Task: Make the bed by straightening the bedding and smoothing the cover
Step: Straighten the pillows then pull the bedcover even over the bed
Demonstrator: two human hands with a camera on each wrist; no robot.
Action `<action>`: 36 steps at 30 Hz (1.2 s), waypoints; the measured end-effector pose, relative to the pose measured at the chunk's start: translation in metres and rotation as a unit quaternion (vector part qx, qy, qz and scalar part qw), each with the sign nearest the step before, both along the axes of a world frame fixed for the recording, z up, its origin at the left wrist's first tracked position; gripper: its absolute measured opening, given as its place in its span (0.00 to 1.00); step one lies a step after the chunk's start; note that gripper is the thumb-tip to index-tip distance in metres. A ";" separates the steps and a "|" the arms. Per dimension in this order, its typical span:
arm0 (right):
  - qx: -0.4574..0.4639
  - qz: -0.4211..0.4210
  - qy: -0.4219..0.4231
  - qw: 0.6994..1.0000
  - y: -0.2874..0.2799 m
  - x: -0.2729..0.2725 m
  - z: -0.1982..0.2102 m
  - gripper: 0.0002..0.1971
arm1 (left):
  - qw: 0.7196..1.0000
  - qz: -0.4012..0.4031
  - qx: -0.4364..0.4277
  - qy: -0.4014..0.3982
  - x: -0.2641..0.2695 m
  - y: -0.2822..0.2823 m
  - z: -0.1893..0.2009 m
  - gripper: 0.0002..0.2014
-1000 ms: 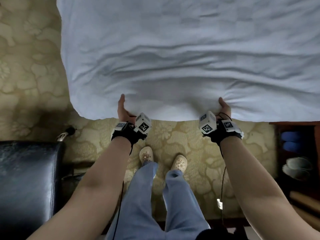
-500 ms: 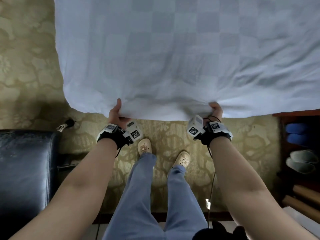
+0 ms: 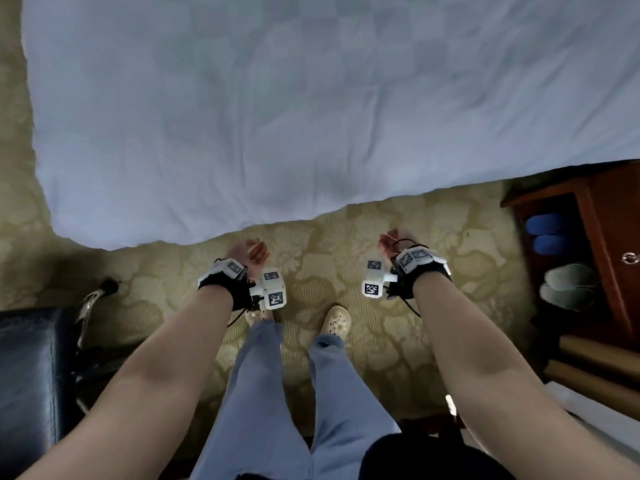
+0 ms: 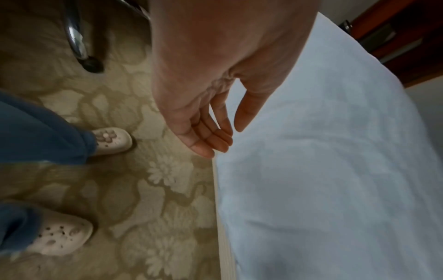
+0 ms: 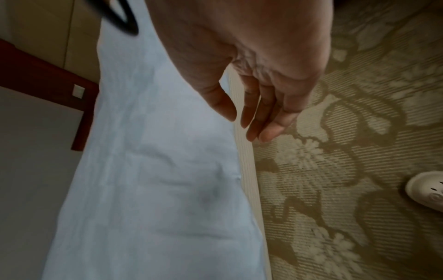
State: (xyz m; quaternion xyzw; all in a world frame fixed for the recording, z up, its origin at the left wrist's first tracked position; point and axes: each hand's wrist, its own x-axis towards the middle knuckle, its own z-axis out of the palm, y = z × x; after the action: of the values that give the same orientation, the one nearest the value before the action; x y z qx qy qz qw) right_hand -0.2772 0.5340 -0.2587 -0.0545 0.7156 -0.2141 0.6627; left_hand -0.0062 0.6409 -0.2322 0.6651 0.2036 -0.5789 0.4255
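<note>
A white checked cover (image 3: pixel 311 109) lies spread over the bed, with only faint creases, and its near edge hangs down the bed's side (image 4: pixel 323 170) (image 5: pixel 155 189). My left hand (image 3: pixel 247 252) (image 4: pixel 215 136) hangs over the carpet just short of that edge, fingers straight and relaxed, holding nothing. My right hand (image 3: pixel 393 239) (image 5: pixel 249 121) hangs the same way a little to the right, fingers loose, apart from the cover.
Patterned beige carpet (image 3: pixel 329 244) runs between me and the bed, where my feet in pale clogs (image 3: pixel 335 322) stand. A black leather seat (image 3: pixel 27 375) with a chrome leg is at the left. A dark wooden cabinet (image 3: pixel 595 220) holding slippers stands at the right.
Both hands have let go of the cover's near edge and drawn back over the carpet. The cover has settled flatter on the bed, its deep ripples gone.
</note>
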 end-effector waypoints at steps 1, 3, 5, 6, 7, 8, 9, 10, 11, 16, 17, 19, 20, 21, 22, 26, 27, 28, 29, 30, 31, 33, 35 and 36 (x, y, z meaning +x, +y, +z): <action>-0.006 0.003 0.014 1.000 -0.005 -0.012 0.003 0.09 | 1.000 -0.011 -0.003 0.005 -0.014 -0.008 0.009 0.10; -0.023 0.003 0.028 0.999 -0.018 -0.048 0.011 0.11 | 1.000 -0.009 -0.002 0.011 -0.045 -0.028 0.020 0.09; -0.047 -0.026 0.027 0.998 -0.027 -0.076 0.020 0.10 | 1.000 -0.012 -0.017 0.017 -0.072 -0.048 0.026 0.09; -0.050 -0.043 0.031 0.997 -0.032 -0.090 0.026 0.09 | 0.999 -0.015 -0.024 0.021 -0.085 -0.059 0.028 0.09; -0.050 -0.061 0.030 0.996 -0.038 -0.102 0.030 0.09 | 0.999 -0.024 -0.028 0.027 -0.097 -0.070 0.033 0.09; -0.048 -0.073 0.024 0.996 -0.042 -0.111 0.036 0.08 | 0.999 -0.027 -0.034 0.032 -0.104 -0.079 0.033 0.09; -0.051 -0.087 0.027 0.995 -0.048 -0.120 0.038 0.07 | 0.998 -0.029 -0.036 0.039 -0.111 -0.089 0.037 0.09; -0.050 -0.093 0.038 0.994 -0.053 -0.128 0.042 0.06 | 0.998 -0.024 -0.040 0.046 -0.117 -0.098 0.035 0.08; -0.049 -0.102 0.042 0.993 -0.058 -0.135 0.042 0.06 | 0.998 -0.022 -0.041 0.051 -0.123 -0.107 0.037 0.08; -0.039 -0.127 0.024 0.991 -0.091 -0.159 0.034 0.06 | 0.997 -0.017 -0.041 0.064 -0.148 -0.158 0.025 0.08; -0.039 -0.126 0.024 0.991 -0.099 -0.162 0.030 0.06 | 0.997 -0.015 -0.039 0.066 -0.152 -0.168 0.021 0.08; -0.035 -0.127 0.025 0.991 -0.117 -0.166 0.023 0.07 | 0.997 -0.014 -0.037 0.067 -0.160 -0.186 0.010 0.08; -0.033 -0.125 0.023 0.991 -0.126 -0.168 0.020 0.09 | 0.997 -0.014 -0.037 0.067 -0.163 -0.194 0.002 0.08; -0.032 -0.123 0.025 0.992 -0.140 -0.169 0.015 0.11 | 0.997 -0.019 -0.033 0.068 -0.166 -0.205 -0.005 0.08; -0.030 -0.122 0.028 0.992 -0.152 -0.170 0.010 0.12 | 0.997 -0.023 -0.029 0.070 -0.169 -0.215 -0.012 0.07; -0.009 -0.113 0.045 0.993 -0.191 -0.171 -0.009 0.14 | 0.995 -0.030 -0.008 0.090 -0.180 -0.239 -0.040 0.02; -0.004 -0.110 0.044 0.993 -0.199 -0.172 -0.013 0.13 | 0.995 -0.031 -0.003 0.092 -0.184 -0.244 -0.045 0.07; 0.002 -0.109 0.040 0.993 -0.204 -0.173 -0.017 0.13 | 0.996 -0.032 0.003 0.088 -0.187 -0.246 -0.051 0.14; 0.006 -0.108 0.033 0.994 -0.209 -0.174 -0.021 0.13 | 0.996 -0.036 0.009 0.082 -0.191 -0.249 -0.053 0.20; 0.009 -0.105 0.027 0.994 -0.213 -0.176 -0.026 0.14 | 0.996 -0.044 0.017 0.075 -0.195 -0.253 -0.054 0.24; 0.011 -0.102 0.022 0.994 -0.215 -0.178 -0.031 0.15 | 0.996 -0.051 0.027 0.069 -0.199 -0.256 -0.055 0.27; 0.004 -0.097 0.025 0.995 -0.219 -0.182 -0.044 0.19 | 0.995 -0.050 0.050 0.064 -0.208 -0.258 -0.060 0.31; -0.007 -0.092 0.036 0.995 -0.224 -0.185 -0.060 0.23 | 0.995 -0.042 0.074 0.051 -0.216 -0.259 -0.078 0.47; -0.013 -0.084 0.040 0.996 -0.226 -0.187 -0.069 0.24 | 0.995 -0.039 0.081 0.051 -0.220 -0.256 -0.095 0.55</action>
State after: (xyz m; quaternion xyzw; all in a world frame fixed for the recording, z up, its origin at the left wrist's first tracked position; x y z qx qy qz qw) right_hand -0.4642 0.3080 -0.3282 -0.0111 0.7410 -0.2755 0.6122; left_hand -0.2267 0.3851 -0.3270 0.6744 0.2453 -0.6102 0.3357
